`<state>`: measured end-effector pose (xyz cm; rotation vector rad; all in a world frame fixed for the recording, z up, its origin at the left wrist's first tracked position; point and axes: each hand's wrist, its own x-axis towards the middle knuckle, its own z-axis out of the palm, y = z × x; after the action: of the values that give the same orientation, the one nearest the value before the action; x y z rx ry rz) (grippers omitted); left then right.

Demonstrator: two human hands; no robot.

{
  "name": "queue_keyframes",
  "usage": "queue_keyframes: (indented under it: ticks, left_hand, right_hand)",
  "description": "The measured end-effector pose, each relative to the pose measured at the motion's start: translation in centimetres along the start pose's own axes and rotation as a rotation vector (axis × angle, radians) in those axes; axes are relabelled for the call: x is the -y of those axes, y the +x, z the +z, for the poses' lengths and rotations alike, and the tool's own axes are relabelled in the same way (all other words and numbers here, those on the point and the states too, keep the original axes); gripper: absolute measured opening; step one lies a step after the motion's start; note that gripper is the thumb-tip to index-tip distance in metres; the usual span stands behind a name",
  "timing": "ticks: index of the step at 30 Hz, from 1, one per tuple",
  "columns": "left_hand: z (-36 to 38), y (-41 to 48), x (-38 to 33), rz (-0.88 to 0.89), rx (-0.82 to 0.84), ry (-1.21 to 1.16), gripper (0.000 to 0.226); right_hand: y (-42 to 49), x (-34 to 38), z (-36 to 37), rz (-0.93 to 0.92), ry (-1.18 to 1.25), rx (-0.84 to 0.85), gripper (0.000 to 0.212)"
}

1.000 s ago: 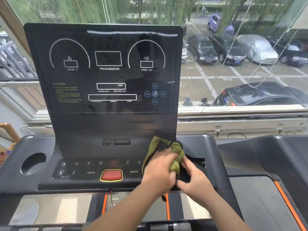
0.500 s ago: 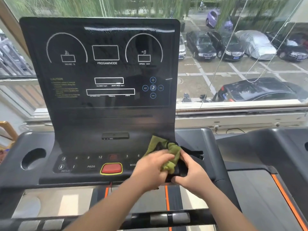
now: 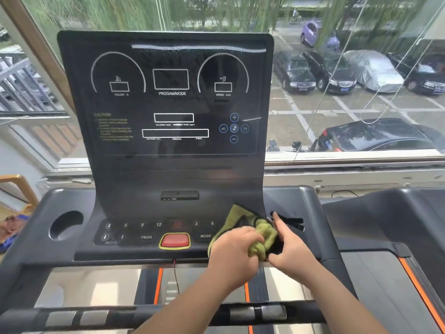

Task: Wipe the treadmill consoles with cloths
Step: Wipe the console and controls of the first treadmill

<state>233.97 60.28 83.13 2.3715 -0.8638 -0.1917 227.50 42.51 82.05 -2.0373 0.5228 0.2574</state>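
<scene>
A black treadmill console (image 3: pixel 168 104) stands in front of me, with a dark display above and a button row with a red stop button (image 3: pixel 175 240) below. A green cloth (image 3: pixel 261 237) lies bunched at the lower right corner of the button panel. My left hand (image 3: pixel 232 251) grips the cloth from the left. My right hand (image 3: pixel 290 249) holds a dark piece of fabric next to the cloth; its index finger points up along the panel's right edge. Both hands meet over the cloth.
A round cup holder (image 3: pixel 65 224) sits at the console's left. A handlebar with metal sensor plates (image 3: pixel 255 312) crosses below my arms. A second treadmill (image 3: pixel 390 237) stands to the right. Behind the console is a large window (image 3: pixel 349 80) over parked cars.
The view shifted slightly right and down. Both hands stayed at the lower right corner of the panel, kneading the cloth between them; the cloth is bunched a little lower.
</scene>
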Motion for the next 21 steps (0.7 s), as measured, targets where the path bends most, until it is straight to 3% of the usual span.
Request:
queue_keyframes:
  ticks: [5,9,13,16,21]
  left_hand:
    - [-2.9,-1.4,-0.1,-0.193,0.151,-0.237,0.043]
    - [-6.2,-0.5,1.0,-0.226,0.039,-0.481,0.038]
    - [-10.6,1.8,1.6,-0.155,-0.086,-0.597,0.036]
    - [-13.5,3.9,3.7,-0.068,-0.101,-0.463,0.038]
    - [-16.8,7.4,9.0,0.006,0.041,-0.002,0.044]
  right_hand:
    - [-0.4,1.0,0.1,0.067,-0.053,0.087,0.125]
    - [0.2,3.7,0.6,-0.007,-0.186,0.034,0.142]
    - [1.8,8.1,2.7,-0.133,-0.301,-0.206,0.115]
    - [3.3,10.6,4.6,-0.124,-0.313,-0.228,0.091]
    - [4.4,14.1,8.0,-0.052,-0.353,-0.194,0.107]
